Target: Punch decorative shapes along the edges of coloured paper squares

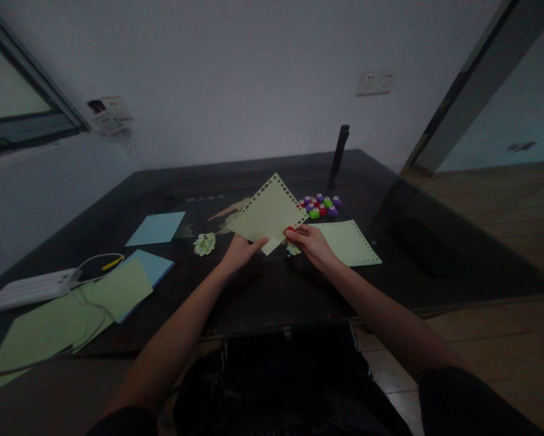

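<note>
My left hand [239, 251] holds a pale green paper sheet [267, 213] by its lower corner, lifted over the dark table [272, 284]. The sheet's upper edges carry a row of punched holes. My right hand [311, 242] grips a small red punch [290, 231] clamped on the sheet's lower right edge. A second green sheet [350, 242] with punched edges lies flat just right of my right hand. A small pile of paper cut-outs [204, 243] lies left of my left hand.
A cluster of small coloured punches [320, 206] sits behind the sheet. Blue sheets [156, 227] and green sheets [94, 303] lie at left, with a white power strip [29, 289] and cables. A black upright object [339, 156] stands at the back.
</note>
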`<state>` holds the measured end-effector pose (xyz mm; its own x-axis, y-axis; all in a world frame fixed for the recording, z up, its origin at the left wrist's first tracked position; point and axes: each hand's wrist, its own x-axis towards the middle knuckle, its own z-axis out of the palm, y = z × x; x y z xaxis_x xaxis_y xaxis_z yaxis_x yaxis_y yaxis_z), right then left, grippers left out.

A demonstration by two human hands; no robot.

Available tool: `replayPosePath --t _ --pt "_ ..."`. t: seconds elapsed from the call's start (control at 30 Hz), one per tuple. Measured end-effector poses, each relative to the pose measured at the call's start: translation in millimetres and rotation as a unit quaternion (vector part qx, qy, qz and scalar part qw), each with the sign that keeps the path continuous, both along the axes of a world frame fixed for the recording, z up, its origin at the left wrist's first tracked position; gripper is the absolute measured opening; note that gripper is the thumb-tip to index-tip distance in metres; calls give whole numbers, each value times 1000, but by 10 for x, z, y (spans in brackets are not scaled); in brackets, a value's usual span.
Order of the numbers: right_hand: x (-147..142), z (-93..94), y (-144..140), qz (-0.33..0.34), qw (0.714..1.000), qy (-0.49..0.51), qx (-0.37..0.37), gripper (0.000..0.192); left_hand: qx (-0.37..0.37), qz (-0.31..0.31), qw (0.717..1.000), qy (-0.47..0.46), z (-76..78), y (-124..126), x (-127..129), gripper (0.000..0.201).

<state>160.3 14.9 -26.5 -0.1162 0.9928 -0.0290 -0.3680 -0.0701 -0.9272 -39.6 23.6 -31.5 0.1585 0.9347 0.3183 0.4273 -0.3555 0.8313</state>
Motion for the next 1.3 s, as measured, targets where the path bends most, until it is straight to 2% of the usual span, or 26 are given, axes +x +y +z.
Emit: replayPosePath --t 0.3,0.43,0.63,1.07,1.3 --pt "10 -49 22 2 1000 -17 22 23 -1 -2 1000 24 -10 16 3 37" --pt "7 -37 16 2 1000 -7 16 25 26 -6 999 21 22 -2 17 42" --pt "8 -2 0 0 1000 -10 25 27 23 -1 1000 18 32 -17 26 45" --pt "22 -4 38 -9 999 -23 38 24 -8 25 1000 -2 -21 -18 59 42" --pt "36 -3 47 -13 999 -1 46 25 -57 -6 997 -44 -45 -24 120 41"
